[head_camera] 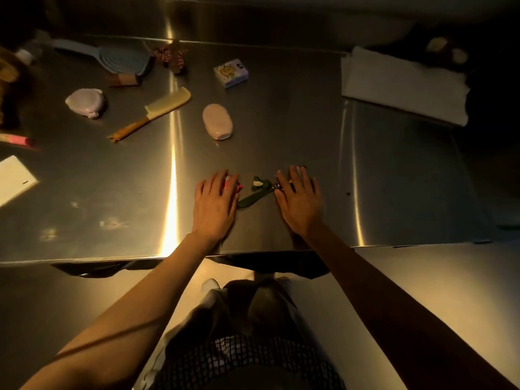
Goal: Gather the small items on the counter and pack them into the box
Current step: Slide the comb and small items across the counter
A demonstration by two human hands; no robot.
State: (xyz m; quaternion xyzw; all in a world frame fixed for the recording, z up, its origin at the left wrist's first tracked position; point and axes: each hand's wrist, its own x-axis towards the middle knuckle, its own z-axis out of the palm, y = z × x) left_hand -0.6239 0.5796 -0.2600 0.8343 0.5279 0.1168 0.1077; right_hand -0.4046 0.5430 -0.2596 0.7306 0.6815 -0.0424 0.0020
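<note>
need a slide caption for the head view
Both hands, left hand and right hand, flat on a steel counter, flanking a green keychain.

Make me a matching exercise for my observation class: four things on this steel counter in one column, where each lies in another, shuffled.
Things:
1. cream plastic comb with wooden handle
2. green frog keychain
3. folded white cloth
4. small printed square box

Places:
A. far right of the counter
B. between the two hands
C. far side, near the middle
D. left of the pink oval case

Pairs: 1-D, 2-B, 3-A, 4-C
</note>
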